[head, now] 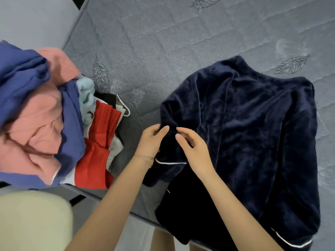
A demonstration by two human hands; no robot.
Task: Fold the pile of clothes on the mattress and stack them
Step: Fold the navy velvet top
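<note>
Pinches a raised fold of the navy garment with the left hand, thumb pressed against curled fingers and plush cloth bunched between them. Wears a thin bracelet at that wrist. Keeps the right hand just beside the left, with the fingers bent and the tips down on the same fold. Cannot tell whether that hand grips the cloth or only touches it. Both forearms bare, reaching in from the near edge.

Dark, velvety and creased all over, with white piping showing just below the two hands and again at the lower right corner. Spread loosely rather than flat, right of centre on the grey quilted mattress, with the lower part hanging over the near edge. One thick fold doubled over near the hands.

Well apart to the left, at the mattress edge, the pile of unfolded clothes: a blue piece draped over a pink one, with a red piece, a pale blue one, and bits of white and black beside them. Poking out toward the bare quilting, the hook of a white hanger.
</note>
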